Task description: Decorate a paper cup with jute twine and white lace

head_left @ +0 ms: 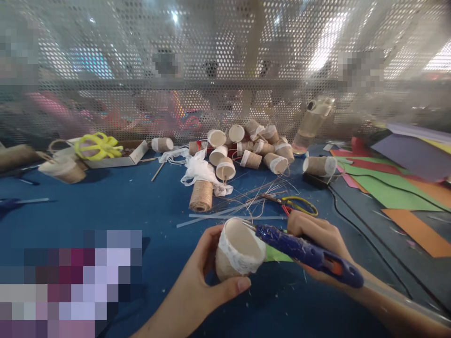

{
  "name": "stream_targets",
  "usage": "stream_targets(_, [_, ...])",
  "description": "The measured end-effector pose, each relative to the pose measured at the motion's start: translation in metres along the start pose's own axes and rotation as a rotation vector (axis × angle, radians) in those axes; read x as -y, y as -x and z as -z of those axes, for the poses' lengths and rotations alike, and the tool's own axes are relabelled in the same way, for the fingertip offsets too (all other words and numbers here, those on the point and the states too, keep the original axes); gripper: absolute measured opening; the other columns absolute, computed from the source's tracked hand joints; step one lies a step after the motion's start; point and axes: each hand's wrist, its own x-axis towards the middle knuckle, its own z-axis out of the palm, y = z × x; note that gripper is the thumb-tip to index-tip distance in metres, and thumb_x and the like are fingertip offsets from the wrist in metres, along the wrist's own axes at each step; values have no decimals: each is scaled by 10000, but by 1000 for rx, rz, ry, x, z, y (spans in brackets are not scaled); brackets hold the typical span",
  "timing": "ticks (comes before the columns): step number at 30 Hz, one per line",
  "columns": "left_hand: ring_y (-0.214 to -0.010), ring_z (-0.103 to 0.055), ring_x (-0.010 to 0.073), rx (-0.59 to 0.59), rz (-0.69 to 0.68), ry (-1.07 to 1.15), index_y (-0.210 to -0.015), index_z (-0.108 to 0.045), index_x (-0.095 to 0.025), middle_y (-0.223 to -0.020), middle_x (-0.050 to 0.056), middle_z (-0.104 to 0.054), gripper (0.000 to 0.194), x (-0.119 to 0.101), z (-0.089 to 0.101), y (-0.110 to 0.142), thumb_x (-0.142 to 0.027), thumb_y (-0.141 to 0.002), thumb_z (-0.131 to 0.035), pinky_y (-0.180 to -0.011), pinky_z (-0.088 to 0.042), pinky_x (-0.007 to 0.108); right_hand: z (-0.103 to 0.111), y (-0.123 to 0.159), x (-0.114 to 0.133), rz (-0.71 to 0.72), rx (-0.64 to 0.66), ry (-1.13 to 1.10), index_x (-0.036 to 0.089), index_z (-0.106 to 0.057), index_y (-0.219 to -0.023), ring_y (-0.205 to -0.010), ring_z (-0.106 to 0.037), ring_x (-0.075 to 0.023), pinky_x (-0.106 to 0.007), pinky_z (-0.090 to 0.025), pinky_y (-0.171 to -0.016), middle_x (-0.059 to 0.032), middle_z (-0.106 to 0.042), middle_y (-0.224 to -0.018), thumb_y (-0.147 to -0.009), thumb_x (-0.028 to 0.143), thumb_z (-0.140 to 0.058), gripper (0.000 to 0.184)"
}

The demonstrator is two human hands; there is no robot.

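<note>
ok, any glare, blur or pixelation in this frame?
Head view: bright glare on the perforated screen at upper right, scene behind it blurred; head view: pixelated patches, largest at lower left; head view: glue gun and lace-trimmed cup fairly sharp.

Beyond our blue tabletop we face a perforated grey screen crossed by a horizontal rail, and through its holes we see blurred pink patches below bright white light.
</note>
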Motion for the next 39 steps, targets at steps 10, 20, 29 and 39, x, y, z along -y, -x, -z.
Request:
stream_targets(10, [-1120,-642,257,-6,-19,-61,-1173,-639,-303,-1195,27,-718,600,0,-3,2,-374,-649,-923,-965,-501,340,-1,0,-3,62,-12,186,251,-358,-770,-544,-319,-116,-251,-281,-509,45,-359,-682,-832,169,-555,223])
stream_targets(20, [-1170,-614,256,8,-2,-139,-1204,-585,-299,-1247,16,-690,637,1,-2,2,-354,-653,-901,-1000,-474,357,-1,2,-6,119,-8,232,244,-322,-787,-554,-334,-93,-240,-266,-514,51,-320,-706,-875,177,-527,232])
stream_targets(29, [-1177,-608,255,-7,-2,-150,-1196,-586,-291,-1263,20,-685,644,1,-3,2,-354,-639,-905,-1011,-464,354,-4,2,-6,127,-51,169,241,-317,-776,-551,-346,-97,-247,-255,-516,49,-353,-684,-949,154,-459,240])
stream_targets(39, [-1256,-562,285,39,9,-198,-1255,-558,-295,-1338,39,-666,694,3,0,2,-365,-654,-898,-1050,-432,392,-5,5,-4,119,-42,153,235,-337,-776,-564,-370,-88,-238,-282,-539,49,-382,-698,-962,97,-523,297])
